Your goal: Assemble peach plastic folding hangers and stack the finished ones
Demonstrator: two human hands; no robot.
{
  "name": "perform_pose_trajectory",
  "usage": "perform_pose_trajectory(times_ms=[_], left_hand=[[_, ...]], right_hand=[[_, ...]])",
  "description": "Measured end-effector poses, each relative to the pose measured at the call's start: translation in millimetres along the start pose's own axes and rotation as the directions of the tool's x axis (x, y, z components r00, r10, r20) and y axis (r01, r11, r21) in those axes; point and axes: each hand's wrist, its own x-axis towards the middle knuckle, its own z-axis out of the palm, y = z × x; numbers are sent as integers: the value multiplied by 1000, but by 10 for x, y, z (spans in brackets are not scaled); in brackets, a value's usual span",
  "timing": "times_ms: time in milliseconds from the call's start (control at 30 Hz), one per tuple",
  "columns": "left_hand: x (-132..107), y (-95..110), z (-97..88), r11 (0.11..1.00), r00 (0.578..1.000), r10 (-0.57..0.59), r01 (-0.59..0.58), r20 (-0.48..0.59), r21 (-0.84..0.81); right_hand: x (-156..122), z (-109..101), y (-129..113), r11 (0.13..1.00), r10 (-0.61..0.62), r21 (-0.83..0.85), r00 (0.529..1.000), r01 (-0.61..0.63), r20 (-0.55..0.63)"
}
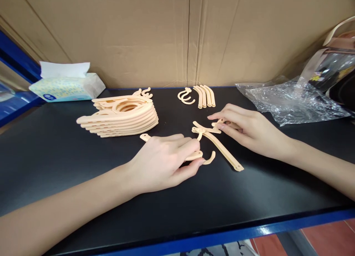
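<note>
My left hand lies at the middle of the black table, its fingers closed on a peach plastic hanger arm whose end sticks out behind the hand, with a small hook at my fingertips. My right hand pinches the top of another peach hanger piece, a long arm that runs toward the front right. A joint piece lies between both hands.
A stack of finished peach hangers sits at the left back. Loose hooks and several arms lie by the cardboard wall. A tissue pack is far left, a clear plastic bag far right. The blue table edge runs in front.
</note>
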Motion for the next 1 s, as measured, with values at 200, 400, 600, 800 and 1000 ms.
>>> perform_pose_trajectory(times_ms=[200, 400, 600, 800, 1000], left_hand=[[-8, -3, -2, 1000, 1000, 9, -9, -12, 10], [-14, 6, -11, 1000, 1000, -3, 3, -3, 20], [-8, 9, -4, 1000, 1000, -9, 9, -13, 21], [-20, 3, 13, 999, 998, -33, 34, -53, 22], [-10, 7, 42, 997, 993, -16, 24, -118, 67]], right_hand=[[12, 14, -12, 972, -117, -210, 992, 106, -39], [-1, 62, -114, 928, -320, -151, 937, 340, 143], [-7, 97, -165, 867, -377, -288, 914, 406, 154], [-25, 58, -262, 790, -422, -381, 877, 481, 232], [-11, 18, -341, 614, -559, -496, 782, 614, 277]])
